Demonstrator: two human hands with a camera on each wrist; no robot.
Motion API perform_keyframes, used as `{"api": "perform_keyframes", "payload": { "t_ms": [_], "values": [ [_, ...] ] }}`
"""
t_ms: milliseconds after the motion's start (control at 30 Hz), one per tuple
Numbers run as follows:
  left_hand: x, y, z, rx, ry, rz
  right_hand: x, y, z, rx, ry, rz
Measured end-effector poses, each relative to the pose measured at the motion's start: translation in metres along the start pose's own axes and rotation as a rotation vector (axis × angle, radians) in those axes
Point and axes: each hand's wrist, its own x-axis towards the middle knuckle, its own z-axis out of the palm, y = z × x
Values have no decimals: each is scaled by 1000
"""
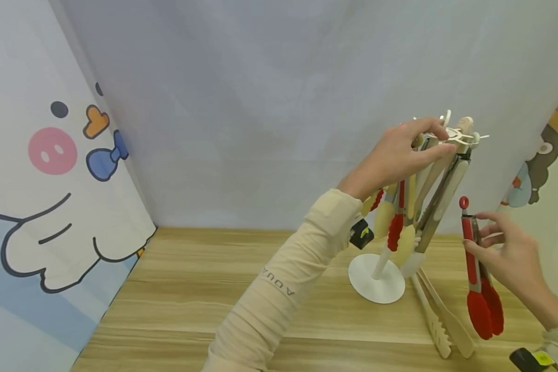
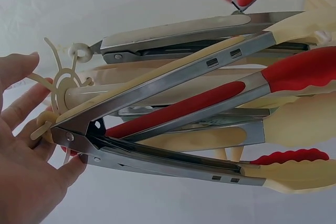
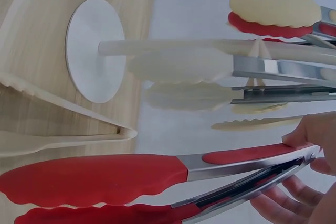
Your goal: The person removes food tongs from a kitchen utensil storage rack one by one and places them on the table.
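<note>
My right hand (image 1: pixel 516 253) grips a pair of red tongs (image 1: pixel 471 253) near its hinge end, with the red scalloped heads hanging down. In the right wrist view, the tongs (image 3: pixel 105 179) are slightly spread. Up at the top of a white rotating hook stand (image 1: pixel 376 279), my left hand (image 1: pixel 400 155) has its fingers spread around the hooks (image 2: pixel 65 85). Its fingertips are by the hinge end of cream tongs (image 2: pixel 157 93); contact is partly hidden. Several tongs hang from the stand, including red-handled tongs (image 2: pixel 184 108) and grey-handled tongs (image 1: pixel 439 201).
Beige tongs (image 1: pixel 439 318) lie on the wooden table (image 1: pixel 190 299), to the right of the stand's round base. Behind the table hangs a pale grey cloth (image 1: pixel 237 113). A cartoon-printed panel (image 1: pixel 18 113) stands at the left.
</note>
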Motion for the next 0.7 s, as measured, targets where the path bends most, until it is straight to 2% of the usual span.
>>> {"api": "perform_keyframes", "payload": {
  "t_ms": [400, 700],
  "values": [
    [1, 0, 0, 10, 5, 11, 0, 23, 11, -23, -100, 4],
    [1, 0, 0, 6, 8, 7, 3, 33, 27, -70, -173, 26]
  ]
}}
